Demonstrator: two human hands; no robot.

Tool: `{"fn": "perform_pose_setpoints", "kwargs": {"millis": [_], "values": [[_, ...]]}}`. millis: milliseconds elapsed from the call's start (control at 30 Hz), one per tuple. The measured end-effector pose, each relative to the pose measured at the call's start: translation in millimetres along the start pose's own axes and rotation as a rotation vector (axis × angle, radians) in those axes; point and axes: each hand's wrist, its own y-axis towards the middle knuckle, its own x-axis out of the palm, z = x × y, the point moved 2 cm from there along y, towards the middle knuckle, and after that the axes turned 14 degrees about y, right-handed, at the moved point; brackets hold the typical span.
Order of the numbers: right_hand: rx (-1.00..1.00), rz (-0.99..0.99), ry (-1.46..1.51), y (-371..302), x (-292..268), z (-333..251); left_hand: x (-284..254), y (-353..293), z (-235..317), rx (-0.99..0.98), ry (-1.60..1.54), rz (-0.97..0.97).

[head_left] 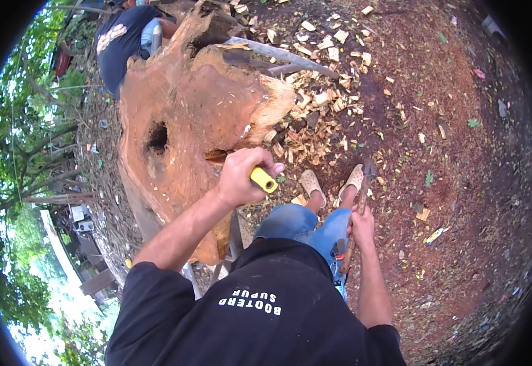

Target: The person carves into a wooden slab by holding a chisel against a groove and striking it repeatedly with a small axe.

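Closed around a yellow handle (pixel 265 180), my left hand (pixel 241 177) is at the right edge of a big slab of tree trunk (pixel 180 116). The rest of that tool is hidden by the hand, so its kind does not show. A dark slot (pixel 218 155) is cut into the wood just beyond my knuckles, and a pale chopped edge (pixel 272 110) lies farther off. Down at my right side, my right hand (pixel 362 227) grips the long wooden shaft of a hand tool (pixel 347 256). Its dark metal head (pixel 370 168) points away from me; whether hammer or axe is unclear.
Wood chips (pixel 315 131) are heaped beside the slab and scattered over the reddish ground (pixel 437 122). Another person (pixel 125 46) bends at the slab's far left. Grey poles (pixel 284 55) stick out from its far side. My clogs (pixel 312 186) stand by the chips.
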Motion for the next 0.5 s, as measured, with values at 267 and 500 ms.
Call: {"fn": "perform_pose_setpoints", "kwargs": {"millis": [267,500], "values": [[0.034,0.011,0.010,3.3,3.8,10.7,-19.7,-6.5,-3.0,-0.160,-0.148,0.062],[0.077,0.032,-0.021,0.2,11.1,2.9,-10.5,-2.5,1.3,-0.198,-0.122,-0.028]]}}
